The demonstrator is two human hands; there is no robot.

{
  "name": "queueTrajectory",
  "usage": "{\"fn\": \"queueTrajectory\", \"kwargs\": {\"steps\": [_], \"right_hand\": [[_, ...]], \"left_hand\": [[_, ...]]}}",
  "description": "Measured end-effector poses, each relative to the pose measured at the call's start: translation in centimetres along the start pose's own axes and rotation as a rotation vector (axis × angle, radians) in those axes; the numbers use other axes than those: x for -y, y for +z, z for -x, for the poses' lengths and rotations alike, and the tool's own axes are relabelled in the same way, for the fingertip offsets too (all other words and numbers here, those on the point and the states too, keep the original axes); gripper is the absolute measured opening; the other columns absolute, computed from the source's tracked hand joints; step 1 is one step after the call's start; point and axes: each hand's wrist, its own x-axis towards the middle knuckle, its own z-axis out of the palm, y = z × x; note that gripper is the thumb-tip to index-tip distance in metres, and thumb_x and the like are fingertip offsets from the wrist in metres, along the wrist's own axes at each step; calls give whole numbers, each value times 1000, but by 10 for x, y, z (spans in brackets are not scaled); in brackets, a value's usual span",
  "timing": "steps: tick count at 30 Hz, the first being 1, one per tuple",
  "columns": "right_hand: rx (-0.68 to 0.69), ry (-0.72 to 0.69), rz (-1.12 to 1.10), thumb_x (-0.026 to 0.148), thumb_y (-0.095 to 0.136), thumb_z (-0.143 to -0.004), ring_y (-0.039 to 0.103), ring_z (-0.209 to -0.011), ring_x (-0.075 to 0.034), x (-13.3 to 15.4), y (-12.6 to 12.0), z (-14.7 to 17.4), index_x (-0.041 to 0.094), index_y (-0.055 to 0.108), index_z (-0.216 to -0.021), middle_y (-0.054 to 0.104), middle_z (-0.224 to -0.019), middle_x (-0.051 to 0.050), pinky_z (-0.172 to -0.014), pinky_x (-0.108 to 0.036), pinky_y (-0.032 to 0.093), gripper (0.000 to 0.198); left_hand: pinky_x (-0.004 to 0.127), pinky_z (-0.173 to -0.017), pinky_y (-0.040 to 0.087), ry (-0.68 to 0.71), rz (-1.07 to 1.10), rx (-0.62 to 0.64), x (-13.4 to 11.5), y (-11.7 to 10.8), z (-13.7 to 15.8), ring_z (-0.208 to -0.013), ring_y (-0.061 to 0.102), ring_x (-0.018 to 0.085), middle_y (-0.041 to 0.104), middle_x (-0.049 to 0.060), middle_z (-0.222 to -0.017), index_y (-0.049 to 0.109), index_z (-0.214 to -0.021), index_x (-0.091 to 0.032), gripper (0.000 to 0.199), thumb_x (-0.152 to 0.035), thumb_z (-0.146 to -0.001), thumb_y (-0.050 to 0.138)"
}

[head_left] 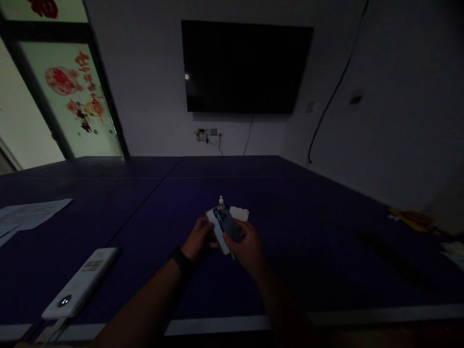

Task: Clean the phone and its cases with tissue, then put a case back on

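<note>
A dark blue smartphone point(229, 224) is in my right hand point(249, 245), its camera bump at the upper left and my fingers closed around its right side. My left hand point(198, 239), with a black watch on the wrist, grips a pale, flat phone case point(217, 231) by its left edge. The phone overlaps the right part of the case, and both are tilted above the table. Just beyond them stands a small bottle with a white tip point(221, 200). A crumpled white tissue point(239, 213) lies behind the phone. Dim light hides finer detail.
The dark blue table point(145, 270) has a white front edge. A white power bank point(81, 282) with a cable lies at left front, and printed papers point(32, 216) lie farther left. Yellowish items point(413, 220) are at the right. A television point(246, 67) hangs on the far wall.
</note>
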Motion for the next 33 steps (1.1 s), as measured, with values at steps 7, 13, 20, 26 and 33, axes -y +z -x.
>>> {"fn": "queueTrajectory", "kwargs": {"steps": [7,13,20,26,33], "right_hand": [[203,250,-480,63,64,-78,64,-57,-20,1,-3,-1,17,75,-90,71,-68,-5,-52,-30,50,49],[308,372,-633,61,47,-88,72,-65,-26,2,-5,1,16,74,-91,74,-72,-10,-58,-37,56,52],[210,266,-536,58,80,-72,73,-70,-26,-11,-4,-1,18,73,-99,78,-82,-7,-62,-35,56,49],[76,98,-433,51,82,-73,74,-87,-26,-17,6,-4,24,69,-100,78,-94,-4,-73,-35,58,40],[50,-7,-308,47,73,-83,76,-87,-26,-19,10,2,26,55,-133,78,-106,-7,-72,-37,60,57]], "left_hand": [[22,-53,52,52,33,18,3,5,4,-72,67,15,66,0,-89,51,-107,-24,40,-50,-85,70],[21,-54,50,110,19,20,0,8,5,-67,64,13,65,-2,-85,55,-111,-25,44,-55,-84,72],[24,-72,51,148,-23,19,-4,7,9,-81,65,14,69,1,-93,63,-112,-22,47,-55,-81,77],[27,-77,52,150,-6,42,-1,10,11,-87,66,17,71,3,-100,66,-114,-23,50,-56,-79,79],[28,-72,54,129,58,80,5,13,13,-80,68,17,71,5,-98,63,-118,-21,51,-54,-81,78]]}}
